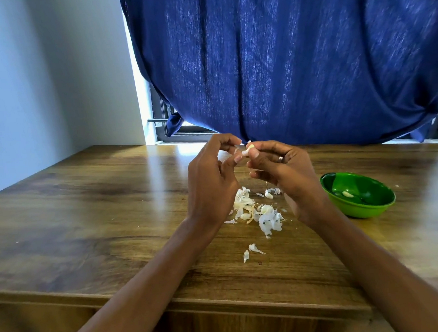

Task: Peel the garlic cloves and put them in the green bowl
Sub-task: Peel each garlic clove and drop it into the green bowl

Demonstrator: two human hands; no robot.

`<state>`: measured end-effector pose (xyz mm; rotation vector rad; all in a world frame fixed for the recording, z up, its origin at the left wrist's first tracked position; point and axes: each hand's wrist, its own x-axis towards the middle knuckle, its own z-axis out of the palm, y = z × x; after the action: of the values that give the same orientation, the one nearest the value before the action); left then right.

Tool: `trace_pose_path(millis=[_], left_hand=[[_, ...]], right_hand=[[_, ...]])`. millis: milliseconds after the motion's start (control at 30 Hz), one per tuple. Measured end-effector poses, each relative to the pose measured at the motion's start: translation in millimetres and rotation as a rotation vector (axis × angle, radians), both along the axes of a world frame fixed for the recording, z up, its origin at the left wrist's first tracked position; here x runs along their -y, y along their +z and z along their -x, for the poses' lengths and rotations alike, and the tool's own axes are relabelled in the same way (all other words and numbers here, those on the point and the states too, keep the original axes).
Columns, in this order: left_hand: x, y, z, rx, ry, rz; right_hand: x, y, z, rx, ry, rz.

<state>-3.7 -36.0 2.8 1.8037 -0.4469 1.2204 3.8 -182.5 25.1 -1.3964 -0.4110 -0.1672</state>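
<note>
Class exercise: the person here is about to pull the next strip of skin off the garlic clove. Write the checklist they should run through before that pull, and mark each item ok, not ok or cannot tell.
1. Clove held firmly: ok, the right hand pinches it at the fingertips.
2. Left hand on the skin: ok, it pinches a loose flap beside the clove.
3. Green bowl within easy reach: ok, it stands just right of the right hand.
4. Bowl holds only peeled cloves: cannot tell, one pale clove shows.
5. Peels kept out of the bowl: ok, they lie on the table.
6. Clove fully peeled: not ok, skin clings.
</note>
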Motion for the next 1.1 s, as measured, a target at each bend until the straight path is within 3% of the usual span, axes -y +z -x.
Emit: trace_pose_path(millis=[267,1100], left_hand=[[-2.8,-0.2,-2.0,0.038,0.012,-0.027],[-2.0,0.8,-1.2,0.022,0.073,-0.050]], right_hand=[[-0.2,4.5,3.9,-0.076,0.121,-0.046],[2.8,3.6,2.9,-0.070,0.123,-0.004]])
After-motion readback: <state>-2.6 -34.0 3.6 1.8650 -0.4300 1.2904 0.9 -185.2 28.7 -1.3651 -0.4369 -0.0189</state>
